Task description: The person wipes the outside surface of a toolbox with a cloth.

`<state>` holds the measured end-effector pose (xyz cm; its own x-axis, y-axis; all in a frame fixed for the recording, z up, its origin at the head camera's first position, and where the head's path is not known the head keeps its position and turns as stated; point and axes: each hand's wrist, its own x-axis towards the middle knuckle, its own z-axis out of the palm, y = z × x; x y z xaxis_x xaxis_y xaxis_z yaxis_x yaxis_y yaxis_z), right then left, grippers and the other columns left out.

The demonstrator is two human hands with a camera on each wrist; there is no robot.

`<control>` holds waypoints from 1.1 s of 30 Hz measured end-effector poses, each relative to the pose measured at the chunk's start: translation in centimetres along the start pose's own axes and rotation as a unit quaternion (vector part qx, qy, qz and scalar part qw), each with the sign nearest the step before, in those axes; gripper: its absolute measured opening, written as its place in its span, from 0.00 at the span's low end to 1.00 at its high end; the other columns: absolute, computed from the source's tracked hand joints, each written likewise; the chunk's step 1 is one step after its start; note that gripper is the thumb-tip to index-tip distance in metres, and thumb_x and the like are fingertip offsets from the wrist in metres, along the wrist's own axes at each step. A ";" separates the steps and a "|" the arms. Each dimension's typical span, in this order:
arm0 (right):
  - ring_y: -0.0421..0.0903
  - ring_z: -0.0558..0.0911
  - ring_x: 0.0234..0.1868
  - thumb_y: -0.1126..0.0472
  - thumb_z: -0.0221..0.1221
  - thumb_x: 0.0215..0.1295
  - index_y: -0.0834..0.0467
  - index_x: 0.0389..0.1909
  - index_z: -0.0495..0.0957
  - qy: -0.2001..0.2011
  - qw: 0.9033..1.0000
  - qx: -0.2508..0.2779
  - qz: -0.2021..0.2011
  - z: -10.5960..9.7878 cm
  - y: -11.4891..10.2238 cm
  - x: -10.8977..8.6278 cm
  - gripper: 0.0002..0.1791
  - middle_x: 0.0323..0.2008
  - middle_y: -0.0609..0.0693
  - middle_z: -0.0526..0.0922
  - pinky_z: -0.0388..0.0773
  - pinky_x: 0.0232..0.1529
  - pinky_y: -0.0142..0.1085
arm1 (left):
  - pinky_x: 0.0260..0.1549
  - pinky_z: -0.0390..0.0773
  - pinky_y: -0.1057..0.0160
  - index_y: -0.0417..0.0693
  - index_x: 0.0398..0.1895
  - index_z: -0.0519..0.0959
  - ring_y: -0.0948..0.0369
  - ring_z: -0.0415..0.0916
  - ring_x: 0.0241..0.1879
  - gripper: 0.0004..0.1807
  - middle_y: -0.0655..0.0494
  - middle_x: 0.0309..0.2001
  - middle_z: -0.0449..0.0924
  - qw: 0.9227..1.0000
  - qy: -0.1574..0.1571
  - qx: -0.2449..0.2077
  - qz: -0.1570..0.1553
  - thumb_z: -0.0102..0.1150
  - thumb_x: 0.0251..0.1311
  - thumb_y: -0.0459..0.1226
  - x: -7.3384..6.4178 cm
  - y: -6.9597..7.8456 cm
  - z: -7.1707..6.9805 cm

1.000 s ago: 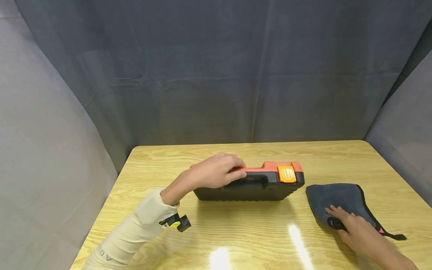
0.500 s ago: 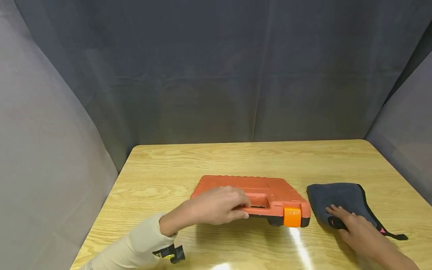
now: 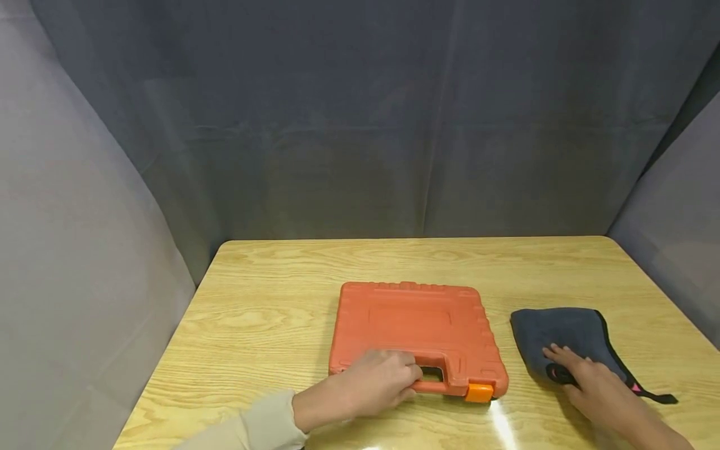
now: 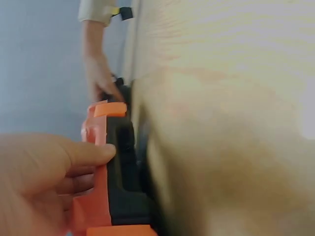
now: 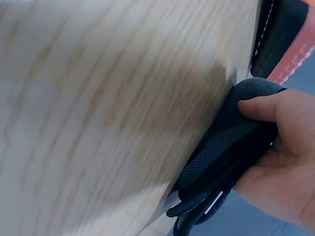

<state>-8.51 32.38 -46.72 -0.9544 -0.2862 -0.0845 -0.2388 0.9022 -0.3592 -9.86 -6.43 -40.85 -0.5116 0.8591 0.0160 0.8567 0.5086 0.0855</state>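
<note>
Nearest me, the pale sleeve (image 3: 270, 425) of my left arm reaches in from the bottom edge. My left hand (image 3: 365, 382) has its fingers curled round the handle (image 3: 430, 387) of the case, gripping it, with the thumb (image 4: 101, 153) on the near side across the seam between the orange shell and the black half (image 4: 129, 206). My right hand (image 3: 604, 390), well apart from the left, rests on the folded grey cloth (image 3: 568, 328); its fingers lie fairly straight and loosely spread over the top, and the thumb presses the near side. A black strap (image 3: 658, 397) trails off the cloth to my right, with a pink bit (image 3: 635, 387) at its base.

The case (image 3: 407, 315) sits in front of me, left of the cloth, orange face up, its handle towards me and a bright orange latch (image 3: 479, 393) at its near right corner. I can't tell whether its whole underside touches the wood-grain table (image 3: 253, 337). Behind the table hangs a dark grey curtain (image 3: 349, 125), with a lighter grey sheet (image 3: 73, 219) to my left.
</note>
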 end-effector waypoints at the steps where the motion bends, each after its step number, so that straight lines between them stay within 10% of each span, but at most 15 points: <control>1: 0.47 0.79 0.22 0.77 0.64 0.52 0.74 0.60 0.73 0.001 1.000 -0.001 0.000 0.0 0.0 0.0 0.30 0.60 0.79 0.68 0.59 0.16 0.32 | 0.26 0.70 0.78 0.54 0.39 0.84 0.74 0.71 0.30 0.07 0.67 0.33 0.77 1.000 0.009 0.011 0.006 0.67 0.64 0.45 -0.1 0.1 0.5; 11: 0.68 0.81 0.44 0.77 0.66 0.51 0.74 0.59 0.74 0.017 1.000 -0.015 -0.003 -0.2 0.0 -0.2 0.30 0.60 0.78 0.70 0.63 0.18 0.35 | 0.29 0.73 0.78 0.51 0.38 0.84 0.70 0.73 0.31 0.08 0.64 0.33 0.78 0.997 0.057 0.049 0.028 0.67 0.64 0.45 -0.3 0.5 2.7; 16: 0.74 0.75 0.54 0.77 0.67 0.50 0.73 0.59 0.75 0.021 1.000 -0.019 -0.007 -0.1 -0.1 -0.2 0.30 0.59 0.77 0.71 0.65 0.20 0.37 | 0.33 0.73 0.80 0.48 0.43 0.84 0.73 0.75 0.34 0.07 0.62 0.37 0.81 0.993 0.094 -0.066 0.022 0.63 0.67 0.40 -0.3 -0.2 2.5; 19: 0.75 0.74 0.55 0.78 0.66 0.50 0.73 0.59 0.75 0.021 1.000 -0.020 -0.007 0.0 -0.1 -0.2 0.31 0.59 0.77 0.71 0.67 0.22 0.39 | 0.45 0.77 0.73 0.44 0.51 0.82 0.68 0.78 0.43 0.11 0.56 0.45 0.83 0.976 0.172 -0.134 -0.018 0.61 0.68 0.37 -0.6 -1.5 2.4; 23: 0.74 0.74 0.55 0.77 0.67 0.49 0.73 0.58 0.75 0.021 0.999 -0.027 -0.010 0.2 -0.1 0.0 0.31 0.59 0.76 0.72 0.77 0.32 0.51 | 0.60 0.73 0.53 0.44 0.63 0.75 0.53 0.70 0.60 0.25 0.47 0.60 0.75 0.951 0.263 -0.111 -0.121 0.68 0.62 0.37 -1.7 -3.9 2.9; 29: 0.73 0.77 0.51 0.75 0.68 0.52 0.73 0.60 0.74 0.014 1.000 -0.009 -0.007 0.2 0.0 -0.2 0.31 0.59 0.77 0.71 0.78 0.37 0.58 | 0.64 0.65 0.40 0.41 0.76 0.60 0.43 0.52 0.72 0.44 0.40 0.75 0.54 0.916 0.280 -0.158 -0.239 0.71 0.60 0.42 -4.0 -6.2 4.4; 33: 0.51 0.83 0.26 0.73 0.65 0.57 0.72 0.63 0.71 0.006 1.000 0.022 0.012 -0.2 -0.1 -0.4 0.31 0.60 0.79 0.68 0.77 0.28 0.45 | 0.67 0.57 0.37 0.42 0.80 0.45 0.44 0.40 0.76 0.47 0.42 0.79 0.39 0.879 0.257 -0.277 -0.292 0.61 0.68 0.46 -4.7 -6.5 5.0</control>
<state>-8.16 32.45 -46.44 -0.9617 -0.2613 -0.0823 -0.2088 0.8936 -0.3972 -12.71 -13.54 -46.50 -0.9373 0.2493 0.2434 0.3478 0.6266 0.6974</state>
